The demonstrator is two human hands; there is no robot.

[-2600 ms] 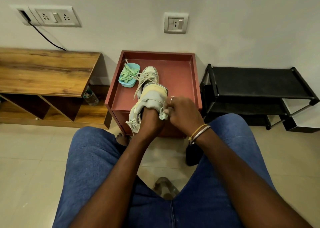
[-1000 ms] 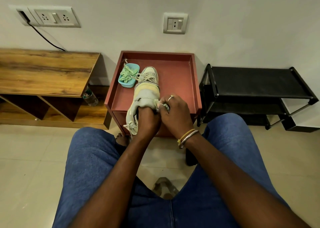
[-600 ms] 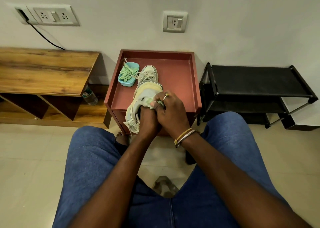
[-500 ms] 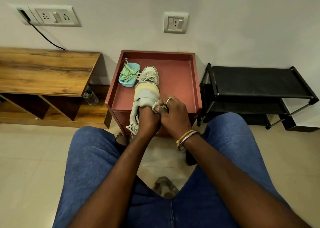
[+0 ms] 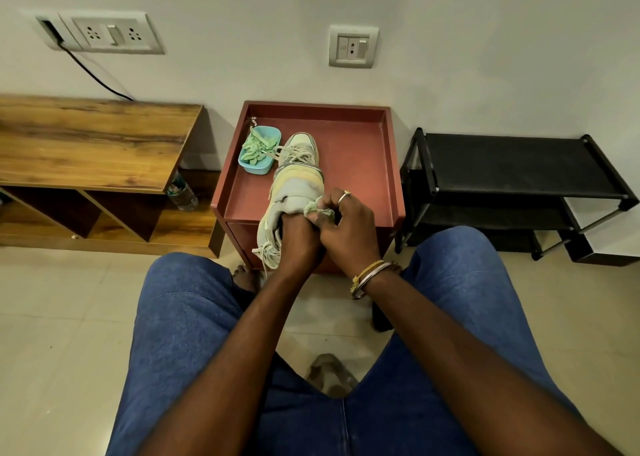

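A pale grey and yellow sneaker (image 5: 297,188) rests toe-away on the red side table (image 5: 360,164), its heel hanging over the front edge. My left hand (image 5: 298,239) reaches into the shoe's opening and holds it steady. My right hand (image 5: 348,228), with a ring and wrist bangles, pinches a small green cloth wad (image 5: 316,209) against the heel collar. A second pale sneaker (image 5: 300,151) with loose laces lies farther back on the table.
A blue tub (image 5: 259,150) of green cloth bits sits at the table's back left. A wooden bench (image 5: 86,144) with a bottle (image 5: 181,192) under it stands left, a black shoe rack (image 5: 512,171) right. My knees in jeans frame the tiled floor.
My right hand has slid the green wad back and forth across the shoe's heel, left towards the collar and back right. The left hand has kept its hold inside the shoe.
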